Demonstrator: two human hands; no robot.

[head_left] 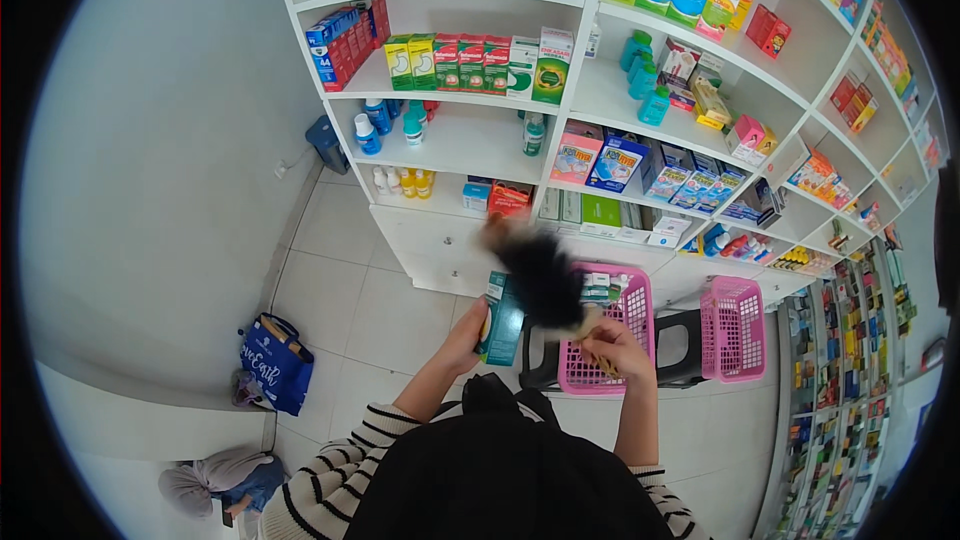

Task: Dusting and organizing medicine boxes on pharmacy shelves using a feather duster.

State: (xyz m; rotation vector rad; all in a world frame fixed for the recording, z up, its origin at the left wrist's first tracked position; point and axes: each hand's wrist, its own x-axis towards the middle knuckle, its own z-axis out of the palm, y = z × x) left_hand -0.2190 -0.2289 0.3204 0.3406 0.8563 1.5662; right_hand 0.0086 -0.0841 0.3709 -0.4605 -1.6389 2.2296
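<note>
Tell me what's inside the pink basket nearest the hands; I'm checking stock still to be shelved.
The pink basket shows a few boxes, white and green, near its upper edge. The blurred black duster in the right hand covers part of it, so the rest cannot be seen.

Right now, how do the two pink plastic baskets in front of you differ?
The nearer pink plastic basket sits right at the hands, with the right hand over its front; the farther pink plastic basket stands untouched to its right. The nearer basket shows boxes inside at its far end; the farther one's contents cannot be seen. Both are pink, perforated and rectangular, resting on a dark stool-like stand.
</note>
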